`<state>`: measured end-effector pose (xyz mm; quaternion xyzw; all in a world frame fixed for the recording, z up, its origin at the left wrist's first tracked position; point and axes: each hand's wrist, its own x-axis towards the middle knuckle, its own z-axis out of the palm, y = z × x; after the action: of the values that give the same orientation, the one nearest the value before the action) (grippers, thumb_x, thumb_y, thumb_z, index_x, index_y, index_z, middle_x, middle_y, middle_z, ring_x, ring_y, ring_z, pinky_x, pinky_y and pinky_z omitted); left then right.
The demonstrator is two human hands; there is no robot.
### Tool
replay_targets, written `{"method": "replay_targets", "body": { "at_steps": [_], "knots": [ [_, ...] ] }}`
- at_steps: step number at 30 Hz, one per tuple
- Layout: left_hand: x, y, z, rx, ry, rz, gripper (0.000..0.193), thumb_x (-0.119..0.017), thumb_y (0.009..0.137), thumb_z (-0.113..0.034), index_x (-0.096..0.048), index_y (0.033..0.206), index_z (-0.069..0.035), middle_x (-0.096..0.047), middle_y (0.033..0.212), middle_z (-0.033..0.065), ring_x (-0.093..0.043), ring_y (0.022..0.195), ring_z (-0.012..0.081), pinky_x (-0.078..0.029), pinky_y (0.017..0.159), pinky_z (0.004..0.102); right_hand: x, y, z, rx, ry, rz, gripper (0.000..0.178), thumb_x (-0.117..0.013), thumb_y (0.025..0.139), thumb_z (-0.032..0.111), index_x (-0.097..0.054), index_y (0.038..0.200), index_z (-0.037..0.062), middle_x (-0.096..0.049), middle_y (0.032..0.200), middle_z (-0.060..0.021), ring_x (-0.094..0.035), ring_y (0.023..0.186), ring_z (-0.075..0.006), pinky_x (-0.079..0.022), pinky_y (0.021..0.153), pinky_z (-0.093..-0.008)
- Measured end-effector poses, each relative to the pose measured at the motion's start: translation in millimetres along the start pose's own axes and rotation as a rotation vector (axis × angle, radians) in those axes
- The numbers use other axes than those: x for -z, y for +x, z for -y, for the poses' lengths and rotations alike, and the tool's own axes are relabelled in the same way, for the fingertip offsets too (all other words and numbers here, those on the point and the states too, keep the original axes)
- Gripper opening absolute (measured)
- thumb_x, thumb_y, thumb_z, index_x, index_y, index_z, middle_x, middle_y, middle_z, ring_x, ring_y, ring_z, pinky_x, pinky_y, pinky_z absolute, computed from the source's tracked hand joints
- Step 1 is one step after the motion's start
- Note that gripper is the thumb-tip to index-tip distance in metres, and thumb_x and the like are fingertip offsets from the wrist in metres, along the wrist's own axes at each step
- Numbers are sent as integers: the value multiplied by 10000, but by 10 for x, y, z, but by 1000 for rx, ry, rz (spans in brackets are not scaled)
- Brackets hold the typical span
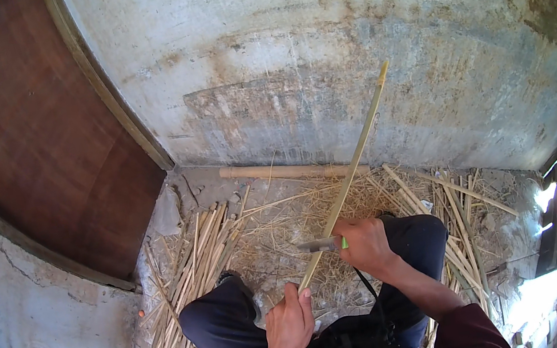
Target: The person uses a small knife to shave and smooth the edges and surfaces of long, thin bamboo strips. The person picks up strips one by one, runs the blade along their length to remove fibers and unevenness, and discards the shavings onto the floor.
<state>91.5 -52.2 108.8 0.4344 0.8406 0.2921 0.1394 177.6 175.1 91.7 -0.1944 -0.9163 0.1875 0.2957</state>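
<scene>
A long, pale bamboo strip [356, 153] slants up and away to the right in front of me. My left hand [290, 322] is closed round its near end, low in the view between my knees. In my right hand [365, 244] is a knife [318, 245] with a short grey blade and a bit of bright green at the handle. The blade points left and lies across the strip, a little beyond my left hand. My right fingers wrap the handle and hide most of it. The strip's far tip looks darker yellow.
Bundles of split bamboo strips [195, 269] lie to the left, with more strips [461, 232] to the right. Thin shavings [300, 214] cover the floor between. A thick bamboo pole [285, 170] rests along the stained wall [266, 102]. A brown door [51, 138] stands at the left.
</scene>
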Motion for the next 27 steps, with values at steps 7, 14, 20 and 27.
{"method": "replay_targets", "body": {
  "at_steps": [7, 14, 20, 27],
  "knots": [
    [-64, -39, 33, 28, 19, 2, 248, -502, 1123, -261, -505, 1048, -25, -661, 705, 250, -661, 657, 512, -505, 617, 616, 144, 271, -306, -65, -45, -152, 61, -691, 777, 39, -668, 811, 84, -703, 735, -127, -698, 668, -376, -528, 632, -500],
    [-45, -102, 90, 4, 14, -11, 241, -510, 1118, -252, -516, 1051, -21, -656, 690, 250, -663, 640, 504, -506, 601, 613, 267, 472, -364, -97, -110, -212, 97, -682, 773, 10, -699, 816, 95, -703, 723, -158, -699, 682, -395, -538, 662, -514],
    [-27, -170, 120, -1, 23, -20, 241, -512, 1114, -248, -534, 1046, -18, -654, 673, 252, -665, 635, 505, -508, 594, 609, 364, 686, -944, -174, -231, -373, 240, -676, 815, 3, -804, 998, 90, -727, 754, -189, -713, 702, -415, -578, 701, -514],
    [-39, -97, 177, 7, -7, 18, 229, -517, 1109, -227, -524, 1048, -6, -646, 679, 268, -656, 662, 521, -499, 606, 615, 240, 463, -571, -49, -143, -140, 169, -704, 771, 19, -780, 902, 94, -728, 742, -179, -730, 699, -392, -576, 673, -493]
  ]
}}
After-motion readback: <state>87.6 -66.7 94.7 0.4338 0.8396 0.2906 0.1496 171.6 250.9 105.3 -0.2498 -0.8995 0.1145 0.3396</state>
